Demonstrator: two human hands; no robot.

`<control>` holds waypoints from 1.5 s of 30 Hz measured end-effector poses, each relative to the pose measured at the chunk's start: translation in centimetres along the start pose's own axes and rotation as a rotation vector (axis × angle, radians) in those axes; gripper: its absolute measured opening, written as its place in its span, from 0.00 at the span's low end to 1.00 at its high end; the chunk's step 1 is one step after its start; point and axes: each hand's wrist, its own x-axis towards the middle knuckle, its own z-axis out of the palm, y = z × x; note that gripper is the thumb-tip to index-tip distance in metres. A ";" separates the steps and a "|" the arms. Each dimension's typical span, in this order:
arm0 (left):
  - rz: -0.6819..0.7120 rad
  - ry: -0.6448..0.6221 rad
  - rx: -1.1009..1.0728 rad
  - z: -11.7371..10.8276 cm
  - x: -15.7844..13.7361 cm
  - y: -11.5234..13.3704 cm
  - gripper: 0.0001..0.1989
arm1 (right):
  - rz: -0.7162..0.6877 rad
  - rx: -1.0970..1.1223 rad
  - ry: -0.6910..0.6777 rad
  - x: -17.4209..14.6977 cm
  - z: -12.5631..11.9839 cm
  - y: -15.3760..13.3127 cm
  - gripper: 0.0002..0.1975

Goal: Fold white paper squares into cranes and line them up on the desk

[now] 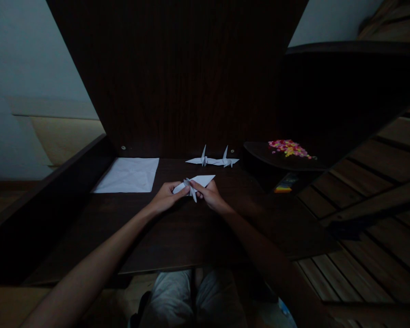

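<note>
A white origami crane (203, 181) is held between both hands just above the dark desk (177, 232). My left hand (167, 196) pinches its left side, thumb on top. On the right, my right hand (210, 193) grips the folded body near its middle, with one pointed wing sticking out beyond the fingers. A narrow folded point hangs down toward me between the thumbs. The fingers under the paper are partly hidden. Behind the hands, two finished-looking white paper cranes (222, 161) stand side by side near the back panel.
A creased white paper sheet (130, 175) lies flat at the desk's left. A raised side board (54, 196) bounds that side. On the right, a small shelf (259, 152) carries a heap of pink and yellow bits (290, 148), with a colourful packet (284, 183) below it.
</note>
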 end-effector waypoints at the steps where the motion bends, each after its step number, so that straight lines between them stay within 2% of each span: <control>1: 0.000 0.004 0.000 0.0 0.0 0.0 0.23 | 0.005 -0.002 0.008 0.0 0.0 0.0 0.17; 11: -0.006 0.040 0.006 0.0 0.2 -0.5 0.22 | 0.025 0.039 0.049 0.1 0.1 0.0 0.16; 24: -0.039 0.071 0.019 0.0 0.2 -0.5 0.23 | -0.024 0.031 0.060 0.2 0.0 0.3 0.16; 34: -0.055 0.126 0.037 0.1 0.2 -0.3 0.24 | -0.067 -0.094 0.080 -0.1 0.0 -0.1 0.17; 45: -0.056 0.168 0.083 0.0 0.1 -0.1 0.24 | -0.097 -0.115 0.119 -0.2 0.3 -0.1 0.17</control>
